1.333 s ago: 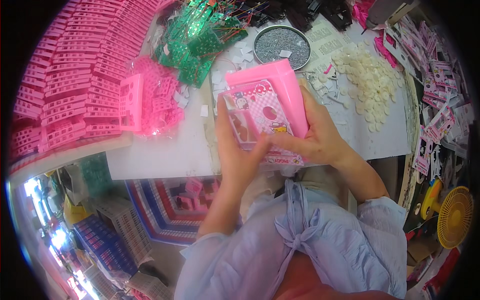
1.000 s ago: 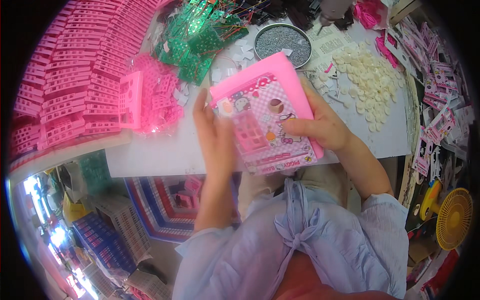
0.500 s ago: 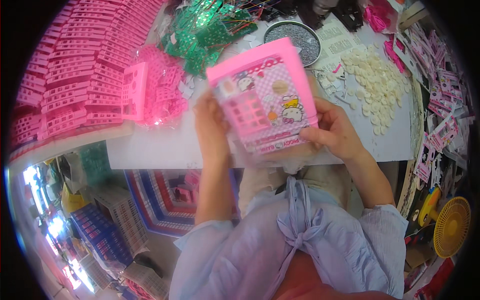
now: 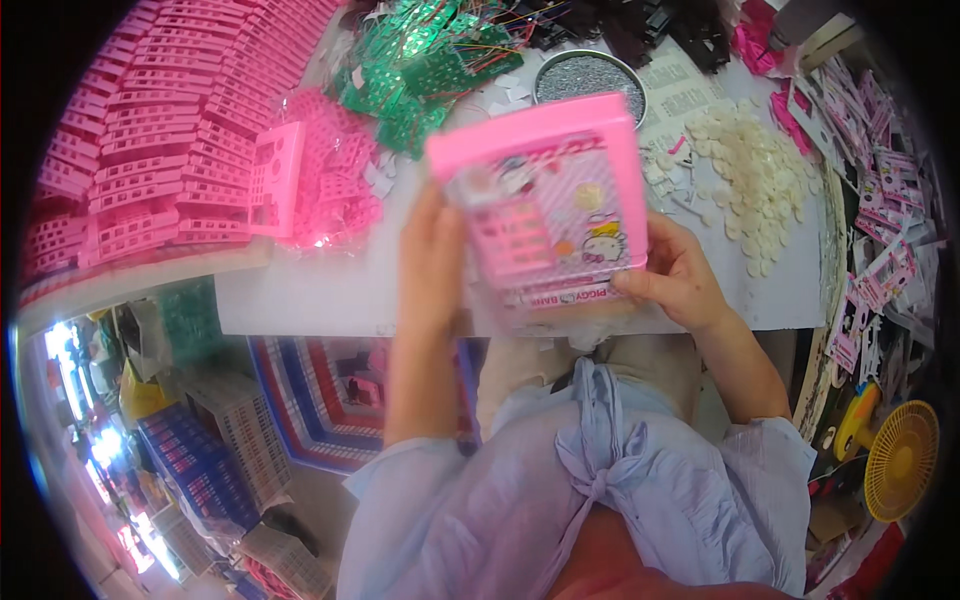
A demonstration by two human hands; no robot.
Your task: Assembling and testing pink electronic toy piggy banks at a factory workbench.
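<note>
A pink plastic toy panel (image 4: pixel 625 190) is held up above the table, tilted, with a cartoon sticker and a grid of small square openings on its face. At its lower right corner my right hand (image 4: pixel 683 275) is closed on it, thumb on the front and fingers behind. Along the left edge, my left hand (image 4: pixel 432 260) grips the panel from the side. That hand is blurred, and its fingertips are partly hidden by the panel. The panel's left side is smeared as well.
Stacked pink frames (image 4: pixel 150 150) and a bag of pink parts (image 4: pixel 335 165) lie left. Green circuit boards (image 4: pixel 420 95) with wires and a round tin of screws (image 4: pixel 590 80) stand behind. Cream discs (image 4: pixel 750 180) spread right. A yellow fan (image 4: pixel 900 460) stands lower right.
The panel has shifted slightly right and down, and its top edge leans more toward me. Both hands have moved along with it, keeping their places on its edges.
</note>
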